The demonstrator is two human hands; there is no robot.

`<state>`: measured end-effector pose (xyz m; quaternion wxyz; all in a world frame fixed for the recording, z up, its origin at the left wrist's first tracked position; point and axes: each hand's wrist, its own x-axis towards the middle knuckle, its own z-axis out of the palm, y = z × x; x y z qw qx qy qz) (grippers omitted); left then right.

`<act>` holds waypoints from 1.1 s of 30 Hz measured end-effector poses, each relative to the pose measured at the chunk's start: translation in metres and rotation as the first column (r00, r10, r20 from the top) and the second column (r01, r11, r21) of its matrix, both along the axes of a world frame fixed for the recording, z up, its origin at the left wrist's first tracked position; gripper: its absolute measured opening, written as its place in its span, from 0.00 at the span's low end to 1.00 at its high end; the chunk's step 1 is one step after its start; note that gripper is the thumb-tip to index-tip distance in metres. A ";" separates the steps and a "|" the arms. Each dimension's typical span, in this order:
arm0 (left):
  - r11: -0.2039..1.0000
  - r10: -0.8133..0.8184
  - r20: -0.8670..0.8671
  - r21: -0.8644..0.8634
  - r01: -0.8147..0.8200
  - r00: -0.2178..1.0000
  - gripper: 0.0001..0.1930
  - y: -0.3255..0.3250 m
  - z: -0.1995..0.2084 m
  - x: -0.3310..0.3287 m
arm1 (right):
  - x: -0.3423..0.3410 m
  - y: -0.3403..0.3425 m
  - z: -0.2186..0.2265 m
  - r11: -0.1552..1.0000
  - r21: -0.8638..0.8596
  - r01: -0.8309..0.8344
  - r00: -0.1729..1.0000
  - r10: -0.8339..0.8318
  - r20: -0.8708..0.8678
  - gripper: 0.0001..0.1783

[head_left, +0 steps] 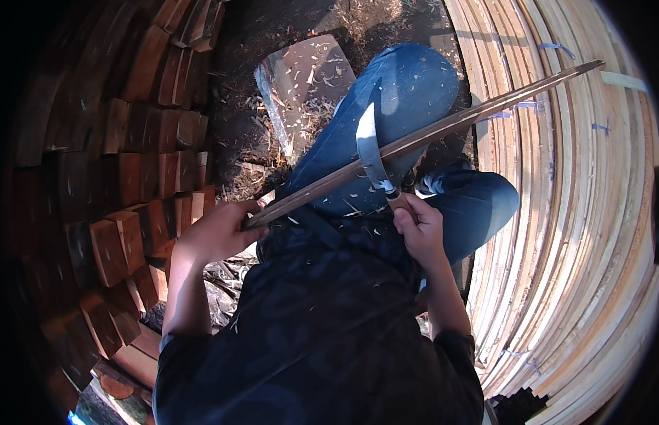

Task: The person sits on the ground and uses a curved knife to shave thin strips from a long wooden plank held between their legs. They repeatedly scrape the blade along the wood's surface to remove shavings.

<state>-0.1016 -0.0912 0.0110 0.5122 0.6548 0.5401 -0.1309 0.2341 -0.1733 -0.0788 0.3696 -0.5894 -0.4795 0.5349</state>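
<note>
A long, narrow wooden strip slants across my lap, from my left hand up to the far right. My left hand is closed around its near end. In my right hand is the wooden handle of a curved knife, gripped with the thumb along it. The blade is broad and hooked, its tip pointing away from me. It crosses the strip near the middle and appears to touch it. Pale shavings lie on my jeans.
Stacked reddish-brown wood blocks rise on the left. Long pale boards lie piled on the right, some with purple ties. A flat slab rests on the ground ahead, with shavings scattered on and around it.
</note>
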 end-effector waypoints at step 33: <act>0.966 0.014 0.121 -0.259 0.018 0.993 0.16 0.008 0.008 -0.031 | -0.015 -0.007 0.020 0.997 0.024 0.067 0.997 -0.066 -0.026 0.15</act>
